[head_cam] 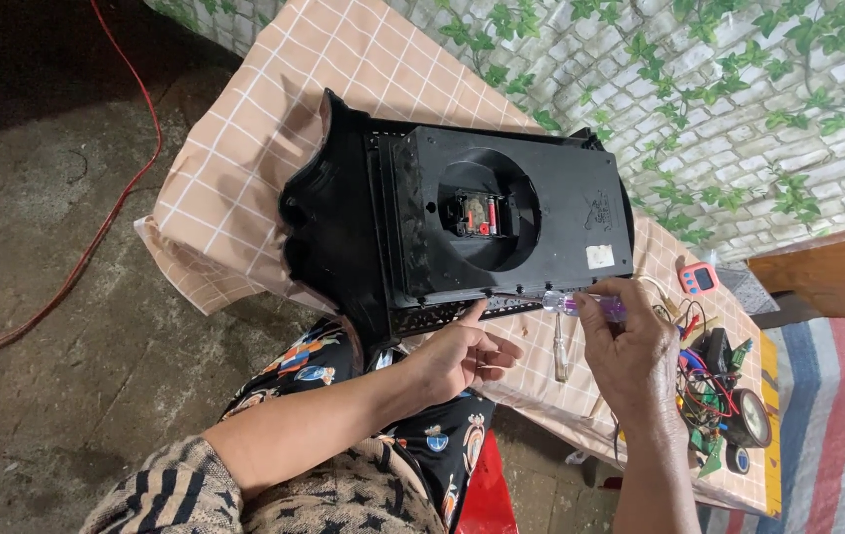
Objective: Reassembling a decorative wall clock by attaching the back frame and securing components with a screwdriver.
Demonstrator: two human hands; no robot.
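Clock back steadied, screwdriver gripped at its lower edge.

The right hand (630, 356) is clamped on a purple-handled screwdriver (580, 305), its tip laid against the black clock case (501, 218) just above. The left hand (462, 354) is held loosely open, thumb pressed to the case's lower edge. A second screwdriver (560, 348) lies between the hands; tangled wires (704, 386) sit right of the right hand.

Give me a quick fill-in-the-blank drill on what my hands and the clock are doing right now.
1. The right hand holds a screwdriver with a clear ____ handle.
2. The left hand steadies the ____ clock housing.
3. The housing lies on a ____ tablecloth.

Missing words: purple; black; checked
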